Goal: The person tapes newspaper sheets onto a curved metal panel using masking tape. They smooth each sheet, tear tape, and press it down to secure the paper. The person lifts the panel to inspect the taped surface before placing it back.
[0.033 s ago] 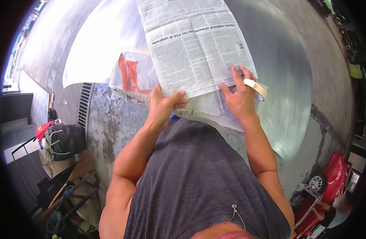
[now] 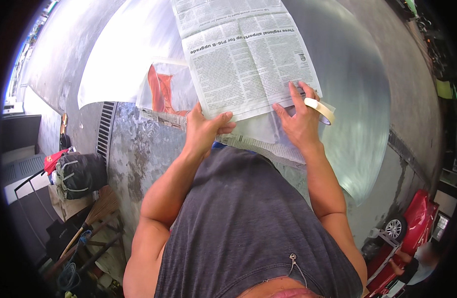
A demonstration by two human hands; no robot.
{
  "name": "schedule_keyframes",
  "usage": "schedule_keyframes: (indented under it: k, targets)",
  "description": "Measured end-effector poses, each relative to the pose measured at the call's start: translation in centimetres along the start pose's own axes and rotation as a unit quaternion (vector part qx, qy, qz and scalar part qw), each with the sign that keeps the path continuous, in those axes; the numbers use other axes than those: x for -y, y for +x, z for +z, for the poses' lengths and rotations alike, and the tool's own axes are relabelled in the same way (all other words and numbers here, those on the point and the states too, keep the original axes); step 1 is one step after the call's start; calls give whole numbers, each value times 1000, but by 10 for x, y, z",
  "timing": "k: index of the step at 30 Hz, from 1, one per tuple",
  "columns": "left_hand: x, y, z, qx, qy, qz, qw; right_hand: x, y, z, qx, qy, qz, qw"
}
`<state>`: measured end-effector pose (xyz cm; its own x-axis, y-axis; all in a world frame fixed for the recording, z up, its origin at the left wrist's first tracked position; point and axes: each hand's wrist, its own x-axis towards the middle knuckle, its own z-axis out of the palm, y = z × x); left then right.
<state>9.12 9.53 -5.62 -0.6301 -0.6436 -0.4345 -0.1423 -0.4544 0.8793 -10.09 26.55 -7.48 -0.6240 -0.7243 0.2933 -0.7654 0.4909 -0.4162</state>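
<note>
A newspaper sheet [image 2: 248,64] lies over a large shiny silvery panel [image 2: 352,64] in front of me. At the sheet's near left corner is my left hand [image 2: 203,129], closed on its edge with the thumb on top; the fingers underneath are partly hidden. My right hand [image 2: 302,119] rests at the near right corner, fingers spread on the paper. A roll of cream masking tape [image 2: 320,110] hangs on the outer fingers of that hand. Left of the sheet, a red-orange shape [image 2: 162,92] shows on a pale sheet. More newspaper [image 2: 268,150] runs along the near edge.
Stained concrete floor [image 2: 134,149] and a drain grate [image 2: 105,129] lie to the left. A dark backpack [image 2: 79,174] and a broom [image 2: 96,208] stand lower left. At lower right are a red car body part [image 2: 419,218], a wheel [image 2: 395,227] and another person [image 2: 419,263].
</note>
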Motion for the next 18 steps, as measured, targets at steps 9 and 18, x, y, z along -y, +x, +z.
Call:
schedule_keyframes:
  k: [9,18]
  targets:
    - [2,2,0,-2,12,1,1000,5,0,-6,42,12,29,999]
    - [-16,12,-4,34,51,-2,998,11,7,-11,72,-4,53,996]
